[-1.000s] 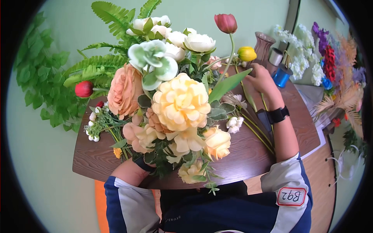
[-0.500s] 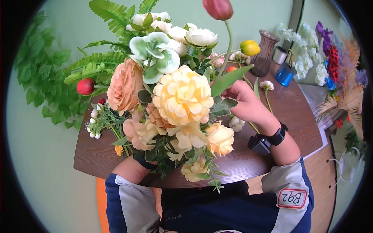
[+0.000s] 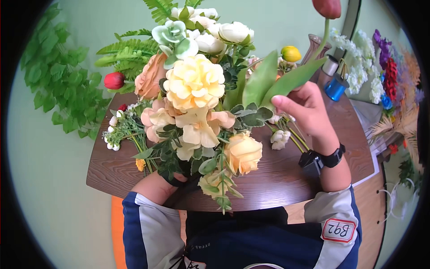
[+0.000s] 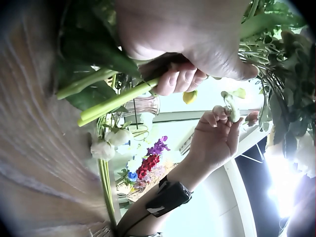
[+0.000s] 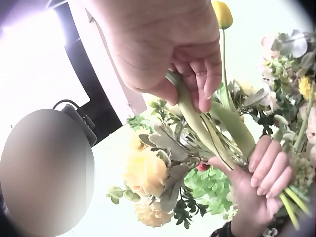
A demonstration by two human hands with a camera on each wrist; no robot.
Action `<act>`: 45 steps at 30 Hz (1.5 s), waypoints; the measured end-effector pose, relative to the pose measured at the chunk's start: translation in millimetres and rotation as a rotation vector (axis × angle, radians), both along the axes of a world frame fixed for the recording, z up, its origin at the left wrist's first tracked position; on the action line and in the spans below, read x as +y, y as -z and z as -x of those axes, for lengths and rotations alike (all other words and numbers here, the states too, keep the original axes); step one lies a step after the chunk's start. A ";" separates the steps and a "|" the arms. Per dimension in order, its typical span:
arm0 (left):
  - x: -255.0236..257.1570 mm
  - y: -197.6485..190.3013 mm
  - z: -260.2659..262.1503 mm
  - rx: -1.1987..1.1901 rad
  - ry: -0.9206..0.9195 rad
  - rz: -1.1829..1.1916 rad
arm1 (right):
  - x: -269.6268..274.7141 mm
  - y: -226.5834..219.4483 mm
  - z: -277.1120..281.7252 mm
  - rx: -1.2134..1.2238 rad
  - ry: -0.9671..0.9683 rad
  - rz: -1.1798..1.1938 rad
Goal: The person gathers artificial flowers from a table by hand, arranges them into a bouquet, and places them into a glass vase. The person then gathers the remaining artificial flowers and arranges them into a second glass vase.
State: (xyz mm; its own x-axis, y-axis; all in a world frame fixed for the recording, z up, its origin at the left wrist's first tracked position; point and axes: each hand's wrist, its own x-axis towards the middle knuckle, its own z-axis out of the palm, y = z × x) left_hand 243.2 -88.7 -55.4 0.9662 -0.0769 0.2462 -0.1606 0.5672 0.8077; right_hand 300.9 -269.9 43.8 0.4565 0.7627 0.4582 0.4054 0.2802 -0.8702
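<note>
A large artificial bouquet [image 3: 192, 85] of cream, peach and white blooms leans over the table, its fern fronds to the left. My left hand [image 5: 266, 177] grips its gathered stems from below; flowers cover most of this hand in the head view. Cut green stem ends [image 4: 118, 102] stick out past its fingers in the left wrist view. My right hand [image 3: 307, 112] pinches a long green leaf of the red tulip [image 3: 327, 8] between thumb and fingers, at the bouquet's right side. The tulip's head rises above this hand, tilted right.
Loose white flowers [image 3: 280, 139] lie under the right hand, and small white and yellow flowers [image 3: 114, 134] lie at the left. A yellow tulip [image 3: 291, 54], a glass vase [image 3: 313, 47] and a blue spool [image 3: 335, 87] stand at the back right of the wooden table [image 3: 277, 188].
My right hand went from the loose flowers at the back right to the bouquet, then drew the tulip's leaf outward. The red tulip has swung right, and the bouquet has turned.
</note>
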 end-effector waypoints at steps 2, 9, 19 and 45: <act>-10.6 10.8 17.9 -0.006 0.000 -0.003 | -5.7 -6.2 -1.9 0.004 -0.020 0.008; -4.5 4.2 38.6 0.046 -0.022 -0.041 | -8.0 -7.6 -3.4 0.020 -0.038 0.116; 1.2 2.3 34.3 0.137 0.000 -0.067 | -0.4 -2.3 -6.3 0.011 -0.081 0.248; 3.5 4.1 42.5 -0.154 0.032 -0.254 | 19.6 10.8 44.8 -0.418 0.217 0.254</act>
State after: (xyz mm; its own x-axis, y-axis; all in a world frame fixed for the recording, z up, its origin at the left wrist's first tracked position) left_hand 200.8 -85.2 -59.5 0.9151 -0.1845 0.3586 -0.2775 0.3570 0.8919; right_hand 256.1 -250.3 33.0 0.4345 0.7814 0.4479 0.7570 -0.0475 -0.6517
